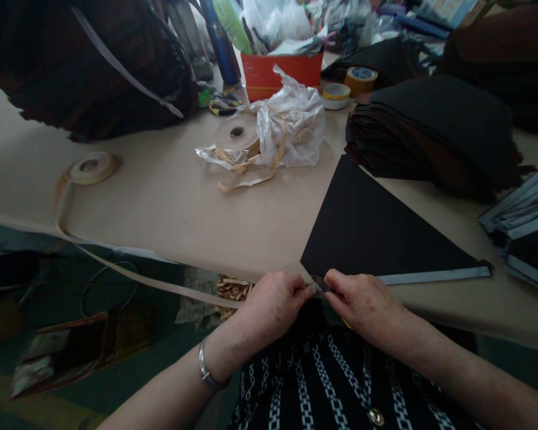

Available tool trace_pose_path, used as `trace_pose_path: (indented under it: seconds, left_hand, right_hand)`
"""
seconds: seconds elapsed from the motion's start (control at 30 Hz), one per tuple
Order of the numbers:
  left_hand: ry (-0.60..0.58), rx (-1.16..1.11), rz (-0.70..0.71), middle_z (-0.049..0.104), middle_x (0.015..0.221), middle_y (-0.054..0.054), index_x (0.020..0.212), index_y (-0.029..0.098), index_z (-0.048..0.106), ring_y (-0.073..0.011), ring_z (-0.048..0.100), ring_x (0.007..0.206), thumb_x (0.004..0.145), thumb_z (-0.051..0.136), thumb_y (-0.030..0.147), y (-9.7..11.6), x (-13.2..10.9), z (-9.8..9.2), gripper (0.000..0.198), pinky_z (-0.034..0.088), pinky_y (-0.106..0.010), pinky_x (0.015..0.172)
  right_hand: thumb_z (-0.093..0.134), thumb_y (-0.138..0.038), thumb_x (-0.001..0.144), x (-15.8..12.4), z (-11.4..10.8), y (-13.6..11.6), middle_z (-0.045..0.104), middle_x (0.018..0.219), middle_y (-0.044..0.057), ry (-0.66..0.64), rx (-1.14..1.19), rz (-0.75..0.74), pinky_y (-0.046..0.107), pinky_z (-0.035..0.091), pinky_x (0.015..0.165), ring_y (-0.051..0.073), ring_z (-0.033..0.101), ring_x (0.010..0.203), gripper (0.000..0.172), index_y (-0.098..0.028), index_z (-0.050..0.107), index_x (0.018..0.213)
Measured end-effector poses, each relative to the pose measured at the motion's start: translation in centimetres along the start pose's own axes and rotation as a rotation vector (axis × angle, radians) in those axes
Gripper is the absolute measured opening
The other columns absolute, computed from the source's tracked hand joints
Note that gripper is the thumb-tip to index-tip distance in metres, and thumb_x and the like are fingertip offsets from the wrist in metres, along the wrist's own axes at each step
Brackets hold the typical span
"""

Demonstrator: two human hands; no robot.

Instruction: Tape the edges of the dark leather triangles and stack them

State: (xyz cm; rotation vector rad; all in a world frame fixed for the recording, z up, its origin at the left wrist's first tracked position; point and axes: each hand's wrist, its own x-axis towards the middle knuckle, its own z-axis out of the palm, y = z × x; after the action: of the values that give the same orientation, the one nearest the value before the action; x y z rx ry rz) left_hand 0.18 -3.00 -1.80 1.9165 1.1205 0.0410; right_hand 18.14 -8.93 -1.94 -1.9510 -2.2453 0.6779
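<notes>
My left hand (278, 304) and my right hand (363, 307) meet at the table's front edge, fingertips pinched together. Between them is a small translucent strip (317, 288), one end in each pinch. A long beige tape (161, 285) runs from a roll (92, 168) on the left, hangs over the edge and passes behind my left wrist; where it ends is hidden. Just beyond my hands lies a black triangular fabric piece (376, 227), a pale grey strip (439, 275) along its near edge. A bit of yellow shows under my right hand, too little to name.
Another tape roll (237, 132) sits beside a crumpled plastic bag (293, 125). Behind are scissors (224, 104), a red box (282, 71) and a yellow tape roll (336, 92). Dark fabric stacks (425, 128) stand right, with a large dark pile (94, 65) left.
</notes>
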Motion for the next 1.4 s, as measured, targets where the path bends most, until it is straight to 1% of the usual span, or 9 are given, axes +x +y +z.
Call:
trace_pose_path:
  seconds: [0.23, 0.4, 0.6, 0.77, 0.83, 1.0, 1.17, 1.27, 1.4]
  left_hand:
    - [-0.039, -0.09, 0.179, 0.053, 0.057, 0.003, 0.064, 0.018, 0.059, -0.0089, 0.04, 0.052, 0.088, 0.046, 0.028, 2.3, -0.6, 1.6, 0.029, 0.032, -0.024, 0.052]
    - [0.169, -0.113, 0.143, 0.048, 0.054, 0.003, 0.059, 0.018, 0.053, -0.0104, 0.041, 0.052, 0.084, 0.048, 0.036, 0.6, -0.7, -0.7, 0.031, 0.032, -0.024, 0.05]
    - [0.532, -0.193, -0.029, 0.064, 0.065, 0.001, 0.075, 0.022, 0.065, -0.0168, 0.057, 0.066, 0.073, 0.058, 0.052, -4.1, 1.8, -5.7, 0.031, 0.042, -0.023, 0.061]
    - [0.727, -0.175, -0.03, 0.063, 0.063, 0.002, 0.075, 0.021, 0.065, -0.0158, 0.056, 0.063, 0.074, 0.059, 0.048, -5.2, 4.1, -5.1, 0.028, 0.042, -0.022, 0.059]
    - [0.695, -0.209, 0.015, 0.06, 0.061, 0.002, 0.073, 0.02, 0.065, -0.0143, 0.054, 0.06, 0.073, 0.06, 0.049, -4.9, 4.2, -4.2, 0.03, 0.041, -0.021, 0.057]
    - [0.329, -0.15, 0.199, 0.057, 0.062, 0.0, 0.066, 0.018, 0.06, -0.0131, 0.053, 0.06, 0.085, 0.048, 0.043, -2.8, 2.9, -1.8, 0.034, 0.042, -0.02, 0.054]
    - [0.27, 0.239, 0.467, 0.064, 0.097, -0.005, 0.073, 0.02, 0.06, -0.0196, 0.058, 0.089, 0.089, 0.041, 0.021, -0.7, 2.4, 0.3, 0.025, 0.047, -0.036, 0.084]
    - [0.255, 0.383, 0.431, 0.064, 0.088, -0.006, 0.07, 0.019, 0.059, -0.022, 0.057, 0.084, 0.089, 0.04, 0.017, -0.2, 2.9, 0.3, 0.027, 0.047, -0.041, 0.079]
    - [0.263, 0.433, 0.404, 0.062, 0.079, -0.005, 0.068, 0.017, 0.057, -0.0214, 0.055, 0.08, 0.09, 0.041, 0.018, 0.1, 4.1, -0.7, 0.027, 0.046, -0.036, 0.071]
  right_hand:
    - [0.046, -0.016, 0.082, 0.0, 0.1, -0.4, 0.06, 0.063, 0.0, -0.034, -0.03, -0.008, 0.027, 0.017, 0.051, 0.014, 0.051, 0.053, 0.007, -0.021, 0.051, 0.082]
    - [0.044, -0.023, 0.087, -1.4, -2.8, 0.8, 0.056, 0.064, -0.002, 0.034, 0.211, 0.03, 0.024, 0.028, 0.053, 0.011, 0.049, 0.057, 0.012, -0.021, 0.047, 0.076]
    - [0.035, -0.031, 0.092, -2.9, -8.3, 9.7, 0.058, 0.071, -0.002, 0.333, 0.393, 0.196, 0.024, 0.039, 0.062, 0.012, 0.054, 0.063, 0.018, -0.02, 0.049, 0.092]
    - [0.047, -0.038, 0.084, -1.0, -9.5, 16.0, 0.054, 0.065, -0.001, 0.427, 0.079, 0.393, 0.026, 0.036, 0.06, 0.015, 0.052, 0.061, 0.034, -0.015, 0.058, 0.106]
    - [0.046, -0.041, 0.085, 0.0, -9.0, 16.4, 0.055, 0.065, -0.001, 0.406, 0.045, 0.434, 0.026, 0.036, 0.059, 0.015, 0.053, 0.061, 0.039, -0.014, 0.055, 0.112]
    - [0.053, -0.036, 0.082, 0.8, -8.1, 16.3, 0.06, 0.092, 0.007, 0.321, -0.201, 0.357, 0.027, 0.037, 0.068, 0.018, 0.057, 0.08, 0.024, -0.02, 0.062, 0.096]
    - [0.052, -0.034, 0.082, -0.1, -8.2, 17.2, 0.062, 0.078, 0.004, 0.201, -0.114, 0.498, 0.025, 0.034, 0.061, 0.017, 0.057, 0.072, 0.016, -0.02, 0.06, 0.083]
    - [0.052, -0.033, 0.079, -1.7, -7.7, 17.1, 0.061, 0.072, 0.003, 0.14, -0.021, 0.528, 0.025, 0.031, 0.057, 0.015, 0.054, 0.066, 0.016, -0.019, 0.059, 0.077]
    - [0.05, -0.029, 0.076, -5.4, -5.1, 16.5, 0.054, 0.063, -0.001, 0.015, 0.221, 0.507, 0.023, 0.027, 0.051, 0.011, 0.047, 0.058, 0.014, -0.017, 0.051, 0.069]
